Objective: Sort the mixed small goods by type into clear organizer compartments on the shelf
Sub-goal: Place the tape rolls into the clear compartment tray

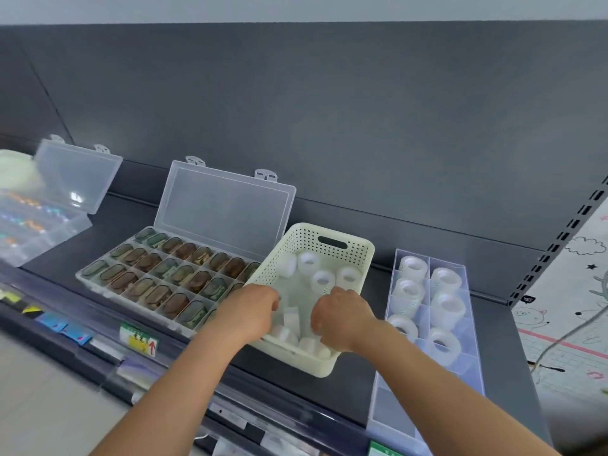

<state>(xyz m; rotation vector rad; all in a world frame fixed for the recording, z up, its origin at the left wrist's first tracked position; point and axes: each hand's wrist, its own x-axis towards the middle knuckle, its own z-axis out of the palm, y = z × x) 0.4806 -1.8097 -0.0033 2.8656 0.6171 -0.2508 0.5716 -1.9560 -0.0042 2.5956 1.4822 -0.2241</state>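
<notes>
Head view: my left grip (253, 311) and right grip (339, 320) reach among the tape rolls (324, 280) in the basket (302, 235). I cannot tell whether either holds one; best to pinch one roll each.

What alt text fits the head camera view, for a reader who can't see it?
The left hand and right hand reach with curled fingers into a cream perforated basket of white tape rolls on a dark shelf. Right of it, a clear divided tray holds more rolls; left of it, an open clear case holds brown and green oval items.
</notes>
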